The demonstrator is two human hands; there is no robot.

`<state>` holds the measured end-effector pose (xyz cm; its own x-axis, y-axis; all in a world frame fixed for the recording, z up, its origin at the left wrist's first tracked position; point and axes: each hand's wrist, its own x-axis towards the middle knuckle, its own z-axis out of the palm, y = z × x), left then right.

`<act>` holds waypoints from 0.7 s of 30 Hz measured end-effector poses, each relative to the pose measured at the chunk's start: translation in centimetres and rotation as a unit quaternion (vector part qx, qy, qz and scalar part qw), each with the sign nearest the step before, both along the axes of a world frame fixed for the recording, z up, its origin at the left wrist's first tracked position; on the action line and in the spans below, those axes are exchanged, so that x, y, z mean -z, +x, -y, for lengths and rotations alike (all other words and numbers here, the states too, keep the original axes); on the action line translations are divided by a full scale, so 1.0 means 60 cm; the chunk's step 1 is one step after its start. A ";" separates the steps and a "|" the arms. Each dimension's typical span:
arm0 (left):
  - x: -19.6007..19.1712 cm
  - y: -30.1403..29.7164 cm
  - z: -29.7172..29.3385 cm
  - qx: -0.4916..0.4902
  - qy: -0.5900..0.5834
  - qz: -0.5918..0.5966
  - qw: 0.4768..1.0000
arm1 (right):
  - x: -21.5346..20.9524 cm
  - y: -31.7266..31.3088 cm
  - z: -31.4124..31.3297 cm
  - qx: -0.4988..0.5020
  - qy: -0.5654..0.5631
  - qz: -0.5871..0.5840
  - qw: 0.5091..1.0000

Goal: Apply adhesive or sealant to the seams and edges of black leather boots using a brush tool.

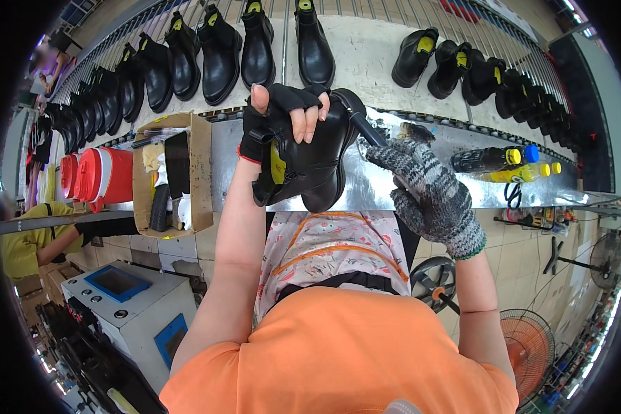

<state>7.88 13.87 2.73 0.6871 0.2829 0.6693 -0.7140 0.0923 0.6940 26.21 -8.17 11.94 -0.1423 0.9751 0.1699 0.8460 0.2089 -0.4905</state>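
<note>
A black ankle boot (324, 155) is held on its side over the metal bench edge, its shaft toward my left and its sole side toward my right. Yellow lining shows in its opening. My left hand (290, 114), in a black fingerless glove, is closed round the boot's upper. My right hand (431, 190) wears a grey knitted glove and grips a slim tool with a dark handle (368, 130). The tool's far end meets the boot's edge near the toe; its tip is too hard to make out.
Black boots (221, 58) stand in rows along the conveyor (366, 52). A cardboard box (203, 172) with assorted items and a red jug (103, 176) sit left. Bottles (486, 160) and black scissors (513, 195) lie right. A co-worker's arm (58, 245) shows at far left.
</note>
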 end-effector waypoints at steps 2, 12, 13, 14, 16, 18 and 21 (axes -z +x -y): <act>-0.002 0.001 0.002 -0.008 0.001 -0.004 1.000 | -0.002 0.000 -0.002 0.003 0.015 0.013 1.000; 0.008 0.001 -0.009 -0.013 -0.023 -0.013 1.000 | -0.024 0.014 -0.043 -0.059 0.004 -0.054 0.997; 0.013 -0.002 -0.019 -0.002 -0.024 -0.005 1.000 | -0.019 0.011 -0.045 -0.051 0.004 -0.034 0.998; 0.019 -0.003 -0.031 -0.006 -0.026 -0.006 1.000 | -0.013 0.009 -0.050 -0.054 0.002 -0.038 0.998; 0.031 -0.008 -0.055 0.035 -0.005 0.022 0.999 | 0.009 0.002 -0.065 -0.072 0.013 -0.092 0.993; 0.046 -0.020 -0.064 0.032 -0.016 0.021 0.999 | 0.032 -0.004 -0.075 -0.070 -0.019 -0.072 0.995; 0.066 -0.038 -0.075 0.000 -0.089 0.038 0.995 | 0.067 -0.018 -0.087 -0.060 0.005 -0.053 0.997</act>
